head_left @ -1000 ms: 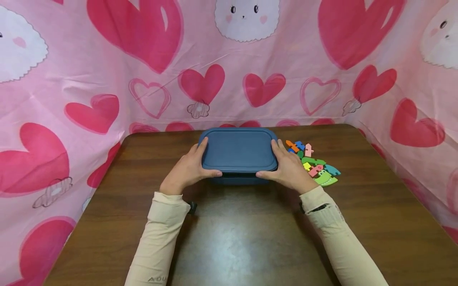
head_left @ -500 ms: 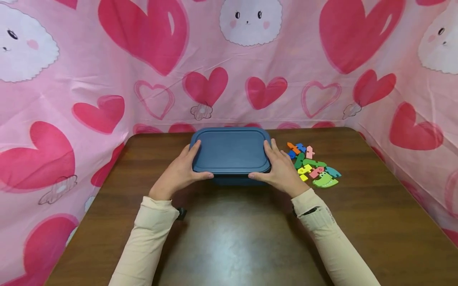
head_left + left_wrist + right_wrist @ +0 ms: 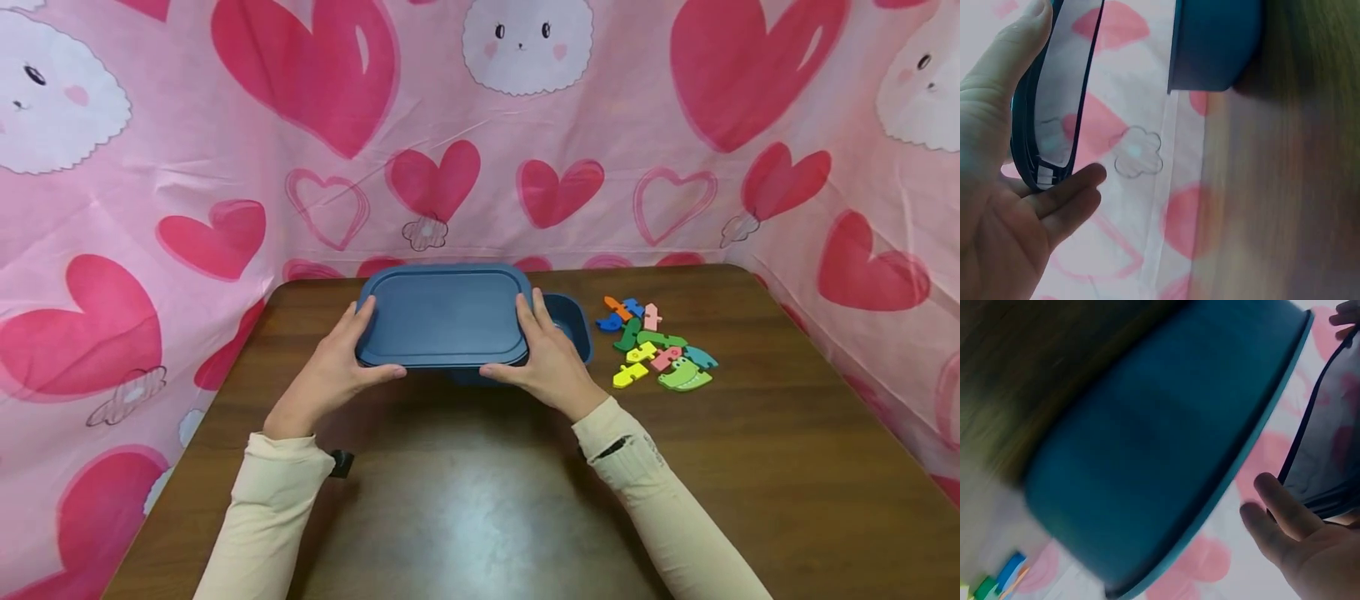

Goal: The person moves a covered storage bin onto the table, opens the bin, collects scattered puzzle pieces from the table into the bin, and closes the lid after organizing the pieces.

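Both hands hold a blue rectangular lid point(image 3: 447, 315) in the air by its two ends. My left hand point(image 3: 325, 367) grips the left end, thumb on the front edge and fingers along the side. My right hand point(image 3: 557, 364) grips the right end in the same way. Below and to the right stands a deep blue container point(image 3: 576, 323), its mouth partly uncovered at the right. Both wrist views show a gap between the container point(image 3: 1147, 437) and the raised lid point(image 3: 1024, 119). Most of the container's inside is hidden under the lid in the head view.
Several flat, colourful puzzle pieces point(image 3: 662, 340) lie right of the container, among them a green crocodile head piece point(image 3: 684, 376). Brown wooden table point(image 3: 480, 492) spreads in front. A pink heart-patterned cloth point(image 3: 495, 133) hangs at the back and sides.
Both hands have shifted left with the lid, which has come off the container. The container's right part and its opening now show, and more yellow pieces are in sight.
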The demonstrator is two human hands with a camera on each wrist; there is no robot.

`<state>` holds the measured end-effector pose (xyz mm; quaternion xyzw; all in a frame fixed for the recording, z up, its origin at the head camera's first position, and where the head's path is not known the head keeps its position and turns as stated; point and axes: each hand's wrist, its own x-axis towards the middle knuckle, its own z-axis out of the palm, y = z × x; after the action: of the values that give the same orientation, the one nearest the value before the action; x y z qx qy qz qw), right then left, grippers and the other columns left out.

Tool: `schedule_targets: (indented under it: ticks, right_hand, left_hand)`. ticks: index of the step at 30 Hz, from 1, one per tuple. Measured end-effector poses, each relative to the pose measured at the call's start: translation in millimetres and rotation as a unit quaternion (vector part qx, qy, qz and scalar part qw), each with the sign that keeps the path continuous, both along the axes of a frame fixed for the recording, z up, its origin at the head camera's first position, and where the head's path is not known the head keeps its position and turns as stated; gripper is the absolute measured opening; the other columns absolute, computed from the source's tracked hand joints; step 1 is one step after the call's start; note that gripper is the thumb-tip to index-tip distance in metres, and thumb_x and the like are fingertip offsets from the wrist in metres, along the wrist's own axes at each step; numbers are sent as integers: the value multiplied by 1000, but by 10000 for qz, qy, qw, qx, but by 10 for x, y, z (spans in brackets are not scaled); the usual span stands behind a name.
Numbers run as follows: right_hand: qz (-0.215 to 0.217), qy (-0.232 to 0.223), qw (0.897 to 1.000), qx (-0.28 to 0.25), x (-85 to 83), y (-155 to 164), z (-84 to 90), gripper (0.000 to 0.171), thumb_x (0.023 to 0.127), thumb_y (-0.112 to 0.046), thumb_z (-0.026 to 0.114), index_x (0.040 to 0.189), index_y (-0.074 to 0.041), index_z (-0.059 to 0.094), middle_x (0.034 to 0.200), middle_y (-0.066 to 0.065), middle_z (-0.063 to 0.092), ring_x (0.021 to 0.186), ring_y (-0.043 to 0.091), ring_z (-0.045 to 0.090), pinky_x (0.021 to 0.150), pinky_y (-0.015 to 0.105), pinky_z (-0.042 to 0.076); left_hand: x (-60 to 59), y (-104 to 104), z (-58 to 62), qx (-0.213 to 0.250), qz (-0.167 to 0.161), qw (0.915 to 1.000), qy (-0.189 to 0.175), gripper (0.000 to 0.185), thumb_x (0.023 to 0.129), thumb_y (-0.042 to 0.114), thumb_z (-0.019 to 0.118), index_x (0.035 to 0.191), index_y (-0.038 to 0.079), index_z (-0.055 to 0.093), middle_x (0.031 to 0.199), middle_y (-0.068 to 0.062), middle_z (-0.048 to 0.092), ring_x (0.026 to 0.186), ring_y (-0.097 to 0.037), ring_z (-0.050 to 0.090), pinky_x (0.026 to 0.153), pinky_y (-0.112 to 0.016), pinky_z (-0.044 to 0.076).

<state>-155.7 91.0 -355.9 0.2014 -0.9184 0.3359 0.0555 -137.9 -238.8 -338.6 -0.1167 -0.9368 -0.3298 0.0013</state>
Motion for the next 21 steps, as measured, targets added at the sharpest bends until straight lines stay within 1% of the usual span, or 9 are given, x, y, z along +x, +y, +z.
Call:
schedule_targets:
  ticks: [2, 4, 9, 11, 15, 18, 21]
  right_hand:
    - [-15, 47, 10000, 15, 27, -101, 15, 120, 76, -71, 74, 163, -12, 16, 169, 10, 2, 143, 43, 34, 107, 58, 39]
    - [-22, 107, 9999, 7, 54, -203, 29, 120, 76, -71, 74, 163, -11, 18, 169, 12, 5, 139, 43, 40, 103, 56, 44]
    - [46, 138, 9998, -140, 127, -442, 64, 119, 76, -71, 75, 162, -9, 20, 168, 15, 6, 124, 44, 55, 95, 53, 51]
    - [86, 111, 9997, -224, 151, -532, 74, 118, 77, -71, 75, 162, -9, 21, 168, 15, 6, 124, 45, 55, 95, 53, 51]
    - [103, 200, 9993, -314, 179, -702, 78, 115, 76, -70, 76, 161, -10, 27, 167, 18, 11, 126, 47, 53, 97, 53, 50]
    - [136, 227, 9990, -355, 191, -823, 66, 111, 76, -68, 77, 160, -12, 31, 165, 21, 14, 126, 48, 53, 99, 54, 48]
    - [199, 147, 9989, -409, 197, -945, 49, 107, 77, -67, 77, 159, -14, 34, 165, 23, 14, 124, 49, 54, 100, 53, 47]
  left_hand:
    - [35, -91, 2, 135, 29, 9999, -5, 117, 80, 55, 81, 164, 22, 7, 168, -17, 6, 148, -45, 17, 108, -63, 32]
    - [76, -182, 12, 194, 76, 9998, 11, 116, 81, 54, 81, 164, 21, 8, 167, -18, 9, 147, -46, 19, 108, -63, 33]
    - [201, -395, 61, 174, 252, 9995, 50, 111, 83, 50, 81, 164, 19, 11, 166, -20, 14, 143, -50, 27, 104, -64, 37]
    - [255, -472, 85, 155, 336, 9993, 83, 109, 83, 48, 81, 164, 19, 13, 165, -21, 15, 141, -51, 29, 102, -65, 39]
    - [338, -608, 119, 136, 460, 9987, 189, 106, 84, 45, 82, 164, 18, 17, 164, -23, 19, 139, -53, 30, 100, -68, 39]
    - [381, -713, 121, 95, 524, 9982, 270, 103, 85, 43, 82, 163, 17, 20, 162, -25, 23, 138, -52, 31, 100, -69, 39]
    - [415, -816, 116, 40, 589, 9977, 329, 99, 85, 41, 81, 162, 13, 25, 160, -26, 25, 136, -52, 33, 99, -69, 39]
